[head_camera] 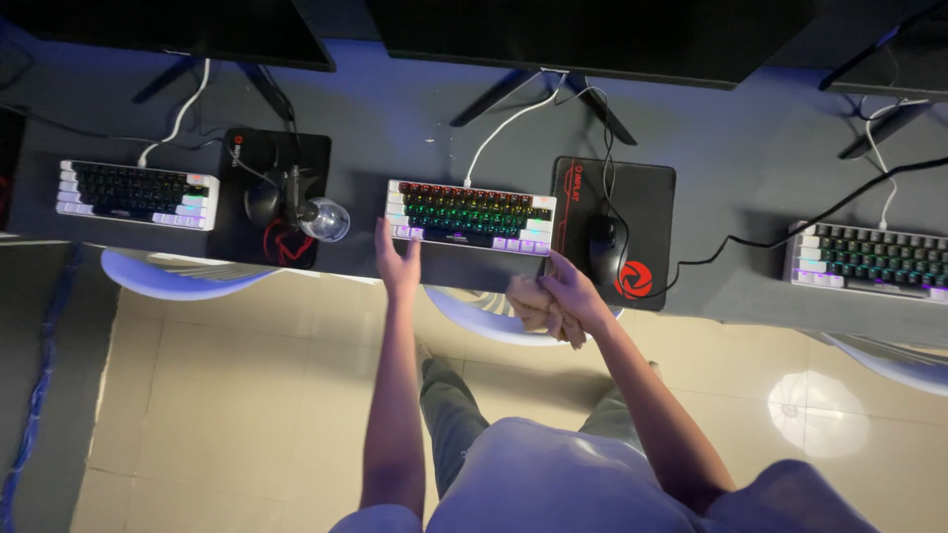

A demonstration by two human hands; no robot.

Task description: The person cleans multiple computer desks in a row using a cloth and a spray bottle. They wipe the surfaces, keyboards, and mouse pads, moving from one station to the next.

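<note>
Tiled floor runs under a long dark desk [750, 148]. Nearest, the right hand [573, 296] is clenched round a bunched tan cloth [533, 304] at the desk's front edge; the left hand [397, 259] lies open, fingers touching the lit keyboard [470, 215]. Advisable: steady the keyboard's left end, wipe lightly, avoid the mouse [603, 247] and its cable beside. Monitors stand beyond.

Dark grey desk [474, 128] carrying three backlit keyboards: left keyboard [136, 193], middle keyboard [470, 217], right keyboard [869, 261]. Two black mouse pads: left mouse pad [281, 197] and middle mouse pad [617, 229], each bearing a black mouse [604, 247]. Monitor stands and cables rest along the rear edge.
</note>
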